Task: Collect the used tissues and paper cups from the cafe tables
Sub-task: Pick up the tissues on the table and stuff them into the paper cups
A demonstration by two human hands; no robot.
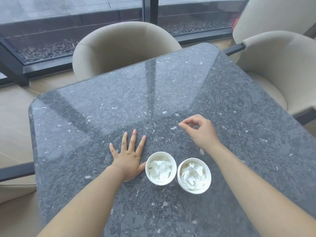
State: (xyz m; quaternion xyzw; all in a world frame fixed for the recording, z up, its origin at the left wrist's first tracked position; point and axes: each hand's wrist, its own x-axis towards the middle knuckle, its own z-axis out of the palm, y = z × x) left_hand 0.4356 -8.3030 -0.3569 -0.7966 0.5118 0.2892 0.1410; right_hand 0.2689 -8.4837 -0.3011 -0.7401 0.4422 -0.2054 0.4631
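Your left hand (128,157) lay flat on the worktop (171,93), palm down, fingers spread and pointing toward the top of the frame, grasping nothing; its thumb side sat just beside the left paper cup (160,168), though whether they touched could not be told. Your right hand (200,132) was raised slightly right of center, wrist bent, fingers loosely curled with thumb and forefinger drawn toward each other. It looked empty, but whether the fingertips pinched something tiny could not be told. Both bare forearms ran in from the lower corners of the frame.

The two paper cups stood upright side by side in the lower center of the frame, between your forearms, rims nearly touching. Both were round, white and thin-walled. The left one held crumpled white tissue (159,169); the right paper cup (194,176) was filled with a second wad of tissue (193,175), soft and creased.

The worktop was a polished dark grey stone slab, speckled with pale flecks, glossy enough to carry reflections, with rounded corners. Beige padded chairs with curved backs stood at the top center (123,43) and upper right (277,65), before dark-framed windows (147,9).
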